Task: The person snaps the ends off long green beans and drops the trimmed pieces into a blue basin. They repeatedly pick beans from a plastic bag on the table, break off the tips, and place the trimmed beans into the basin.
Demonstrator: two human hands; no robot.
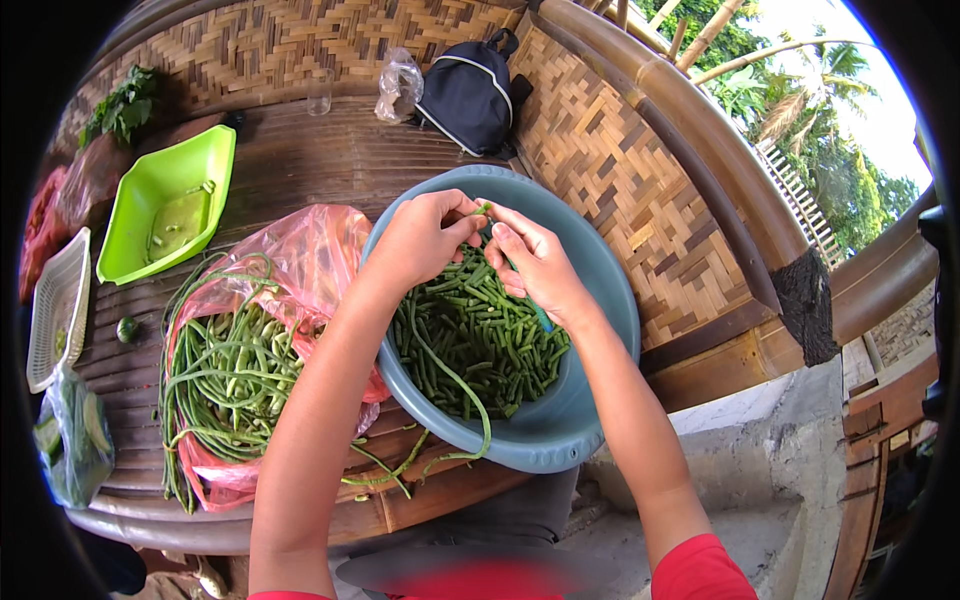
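Note:
My left hand point(431, 229) pinches a green long bean point(466, 386) above the blue-grey plastic basin point(619, 315). The bean's tail trails down over the basin's near rim. My right hand point(534, 261) grips a small knife with a blue-green handle point(541, 316); its blade is mostly hidden by the fingers. Both hands' fingertips meet around the bean's end. Short cut pieces of long bean point(495, 337) cover much of the basin's bottom. Left of the basin, a pink plastic bag point(300, 244) lies open with a heap of whole long beans point(232, 375) on it.
A bright green tray point(124, 225) holds a few scraps. Beyond the beans sit a white plastic basket point(56, 300), a small round green vegetable point(127, 328) and a bag of vegetables point(75, 442). A drinking glass point(319, 91) and a dark backpack point(469, 97) stand by the woven bamboo wall point(630, 202).

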